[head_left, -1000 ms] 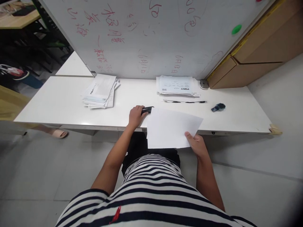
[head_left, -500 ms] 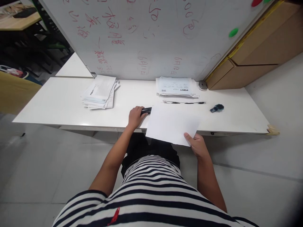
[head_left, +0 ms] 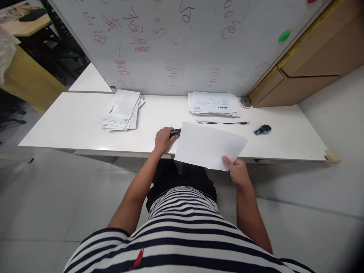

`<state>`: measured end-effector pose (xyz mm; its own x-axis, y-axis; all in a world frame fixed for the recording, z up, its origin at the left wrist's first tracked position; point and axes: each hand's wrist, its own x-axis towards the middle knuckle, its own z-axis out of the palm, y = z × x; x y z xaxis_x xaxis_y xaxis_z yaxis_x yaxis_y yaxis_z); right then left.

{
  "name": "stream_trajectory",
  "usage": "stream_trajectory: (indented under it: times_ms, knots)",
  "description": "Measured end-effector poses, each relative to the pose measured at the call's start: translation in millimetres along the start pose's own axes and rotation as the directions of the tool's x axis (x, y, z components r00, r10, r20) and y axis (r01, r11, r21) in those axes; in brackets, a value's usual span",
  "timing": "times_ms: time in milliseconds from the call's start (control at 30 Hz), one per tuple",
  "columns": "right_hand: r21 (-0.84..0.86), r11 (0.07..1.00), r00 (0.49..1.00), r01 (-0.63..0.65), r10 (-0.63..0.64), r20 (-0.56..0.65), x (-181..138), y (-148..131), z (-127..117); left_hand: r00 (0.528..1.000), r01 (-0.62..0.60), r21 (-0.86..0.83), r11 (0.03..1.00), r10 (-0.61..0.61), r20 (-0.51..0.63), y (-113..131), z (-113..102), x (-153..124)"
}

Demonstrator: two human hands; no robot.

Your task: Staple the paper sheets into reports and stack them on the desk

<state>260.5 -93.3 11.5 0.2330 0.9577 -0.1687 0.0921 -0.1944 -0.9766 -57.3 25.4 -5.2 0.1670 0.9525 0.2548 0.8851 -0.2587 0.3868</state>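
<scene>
Paper (head_left: pixel 209 144), plain white on its upper face, is held out in front of me across the near edge of a white desk (head_left: pixel 71 121), its closest part reaching past that edge above my dark trousers (head_left: pixel 196 180). I cannot tell whether it is one sheet or several. My right hand (head_left: pixel 237 171) pinches it near the closest right corner, thumb on top, the other fingers mostly hidden. My left hand (head_left: pixel 164 141) is at the desk's front edge, fingers closed around one end of a black object (head_left: pixel 174 132); its other end vanishes at the paper's left side, so its full shape is unclear. Farther back, an uneven printed stack (head_left: pixel 122 108) lies to the left, and a neater printed pile (head_left: pixel 212 103) lies to the right, near the foot of a whiteboard (head_left: pixel 159 45) with red handwriting. Between that pile and the paper is a thin strip (head_left: pixel 223 122) with dark markings. Off to the right rests a small dark item (head_left: pixel 262 129) resembling a wristwatch. Brown cardboard boxes (head_left: pixel 309 57) stand at the back right.
</scene>
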Motion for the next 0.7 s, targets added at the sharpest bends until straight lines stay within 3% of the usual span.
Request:
stream_trajectory:
  times_ms: [233,500,600,700]
  knots:
    - [0.101,0.994,0.999,-0.048,0.047,0.012,1.2,13.1,10.2,1.000,0.000,0.001,1.000,0.000,0.011,0.7,-1.9,0.1]
    - [0.073,0.995,0.997,-0.063,0.060,0.037,-2.6,16.3,11.3,0.999,0.024,-0.007,1.000,-0.024,0.022,1.9,-1.3,0.3]
    - [0.026,1.000,1.000,-0.014,0.013,0.016,9.0,7.9,13.4,0.999,0.028,-0.016,0.999,-0.027,0.042,1.8,-1.8,1.2]
    - [-0.076,0.992,0.993,0.103,-0.107,-0.058,41.8,-16.0,14.9,0.999,0.026,-0.025,0.999,-0.025,0.039,0.9,-0.9,3.2]
